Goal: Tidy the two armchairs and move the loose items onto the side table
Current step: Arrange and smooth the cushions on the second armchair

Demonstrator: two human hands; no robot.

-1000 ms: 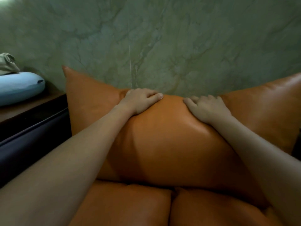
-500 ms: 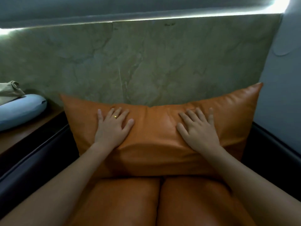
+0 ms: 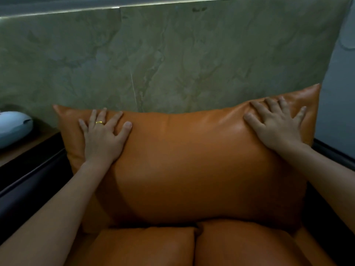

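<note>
A large orange leather back cushion stands upright against the green marbled wall, on the armchair's orange seat cushions. My left hand lies flat on the cushion's upper left part, fingers spread, a gold ring on one finger. My right hand presses flat on the cushion's upper right corner, fingers spread. Neither hand grips anything. The armchair's dark frame runs along both sides.
At the left edge a wooden side table carries a light blue rounded pillow. The marbled wall is directly behind the cushion. A plain grey wall closes off the right side.
My hands went from gripping the cushion's top near its middle to lying flat, then slid apart toward its upper corners. The cushion now stands straighter against the wall.
</note>
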